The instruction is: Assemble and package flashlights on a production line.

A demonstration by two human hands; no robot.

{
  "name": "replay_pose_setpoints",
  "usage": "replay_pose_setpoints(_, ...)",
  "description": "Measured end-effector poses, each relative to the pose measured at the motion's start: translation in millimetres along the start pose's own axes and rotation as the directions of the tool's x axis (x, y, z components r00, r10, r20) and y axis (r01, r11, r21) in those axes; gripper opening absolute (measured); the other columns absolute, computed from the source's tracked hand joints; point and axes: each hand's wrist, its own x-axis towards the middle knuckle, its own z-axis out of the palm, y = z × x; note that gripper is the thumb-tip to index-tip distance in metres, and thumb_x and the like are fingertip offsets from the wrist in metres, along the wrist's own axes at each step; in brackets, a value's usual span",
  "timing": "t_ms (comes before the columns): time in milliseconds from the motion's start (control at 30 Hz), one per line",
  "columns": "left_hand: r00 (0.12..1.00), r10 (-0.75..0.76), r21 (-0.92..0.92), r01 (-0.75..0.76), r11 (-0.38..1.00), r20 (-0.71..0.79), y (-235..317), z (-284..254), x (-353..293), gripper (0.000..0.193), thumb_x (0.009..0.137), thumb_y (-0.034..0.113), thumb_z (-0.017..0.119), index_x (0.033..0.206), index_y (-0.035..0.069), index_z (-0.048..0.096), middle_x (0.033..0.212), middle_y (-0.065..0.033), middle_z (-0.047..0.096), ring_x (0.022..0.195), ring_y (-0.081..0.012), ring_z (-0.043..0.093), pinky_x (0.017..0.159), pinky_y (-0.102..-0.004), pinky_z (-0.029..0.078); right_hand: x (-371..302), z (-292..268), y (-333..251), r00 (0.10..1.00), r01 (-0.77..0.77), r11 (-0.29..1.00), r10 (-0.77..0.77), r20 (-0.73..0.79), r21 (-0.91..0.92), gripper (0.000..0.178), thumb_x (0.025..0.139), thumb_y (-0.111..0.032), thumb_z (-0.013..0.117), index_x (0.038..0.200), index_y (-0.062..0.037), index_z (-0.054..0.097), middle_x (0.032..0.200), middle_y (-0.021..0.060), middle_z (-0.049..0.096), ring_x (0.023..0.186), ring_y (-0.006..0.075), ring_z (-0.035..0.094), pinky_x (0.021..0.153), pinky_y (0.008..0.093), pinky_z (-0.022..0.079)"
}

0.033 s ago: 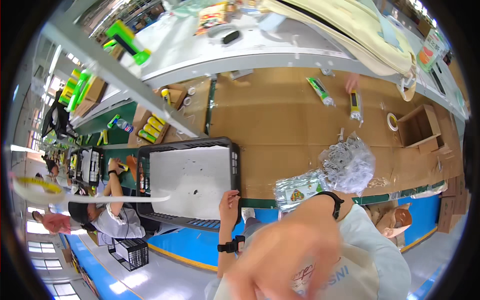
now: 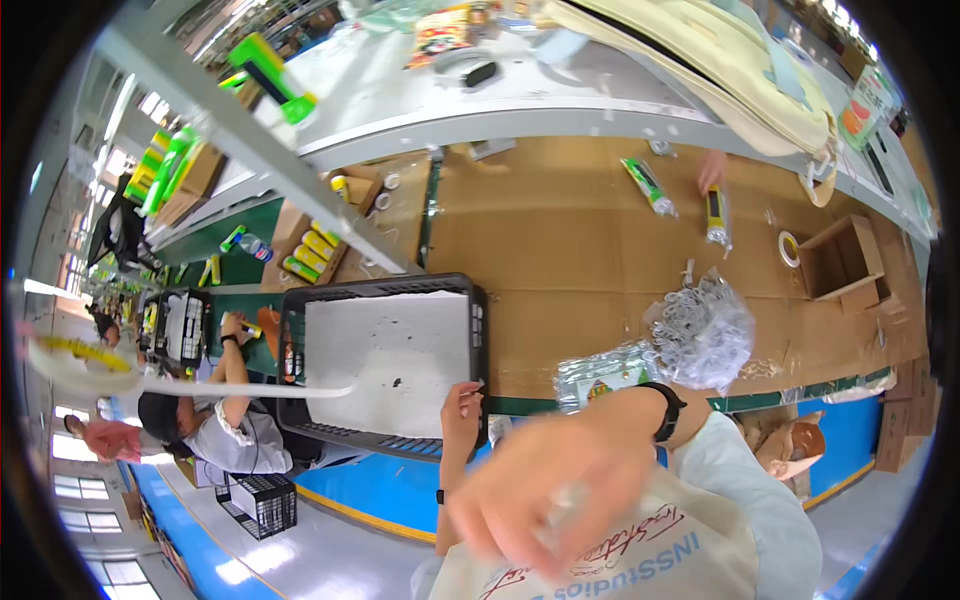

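Observation:
My left hand is at the near right corner of a black plastic crate. Its loosely curled fingers are a little apart, with nothing visible in them. I cannot tell whether it touches the rim. A white sheet with dark specks lines the crate. My right hand, smeared by motion, hovers close in front of my shirt; whether it holds anything cannot be made out. Beyond that wrist lie flat printed clear bags and a clear bag of grey rings.
Two wrapped green-and-yellow items lie on the cardboard-covered table, another person's hand at one. A tape roll and open carton stand right. A metal shelf crosses above; a co-worker sits left.
The view has shifted slightly, so the table and crate sit a little farther right. My right hand has moved slightly and covers more of my left wrist. My left hand stays by the crate corner.

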Motion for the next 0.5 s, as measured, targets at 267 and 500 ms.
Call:
replay_pose_setpoints(267,0.938,0.183,0.453,-0.031,0.891,-0.294,-38.2,-90.2,-26.8,0.034,0.077,0.003,0.062,0.110,0.001,0.052,0.115,-0.0192,0.051,0.110,-0.0362,0.048,0.094,-0.0438,0.038,-138.6,-50.3,244.0,0.494,-0.862,0.437,0.615,-0.615,-0.256,0.028,0.087,-0.019,0.059,0.105,-0.0009,0.049,0.077,0.0123,0.057,0.069,0.0223,0.057,0.062,0.0346,0.046)
replay_pose_setpoints(500,0.487,0.058,0.313,0.462,0.830,-0.872,-78.3,-198.5,-25.3,0.080,0.074,0.007,0.069,0.137,-0.004,0.021,0.141,-0.0258,0.022,0.131,-0.0393,0.025,0.105,-0.0462,0.026,-213.7,-65.3,314.9,0.071,-0.906,0.423,0.198,-0.978,0.020,0.052,0.087,-0.037,0.060,0.117,-0.0002,0.040,0.066,0.0049,0.052,0.057,0.0167,0.055,0.052,0.0288,0.046)
